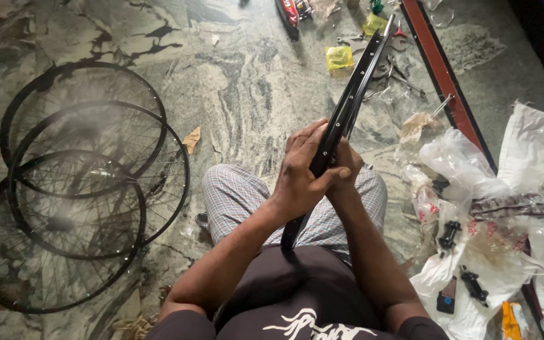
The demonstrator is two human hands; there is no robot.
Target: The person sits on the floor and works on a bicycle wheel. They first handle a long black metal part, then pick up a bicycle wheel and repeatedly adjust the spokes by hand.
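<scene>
Black bicycle rim stands edge-on between both hands, above checked-trouser knees, running up and away from fingers toward scattered tools. Left hand closed around rim, fingers curled over its near edge, thumb crossing front. Right hand grips opposite side, fingers mostly hidden behind rim. Far left of fingers, three spoked wheels lie overlapping on marble floor. Right of fingers, crumpled plastic bags with small black parts

Bare floor lies open ahead; stacked wheels block the left, plastic bags and scattered tools crowd the right.
</scene>
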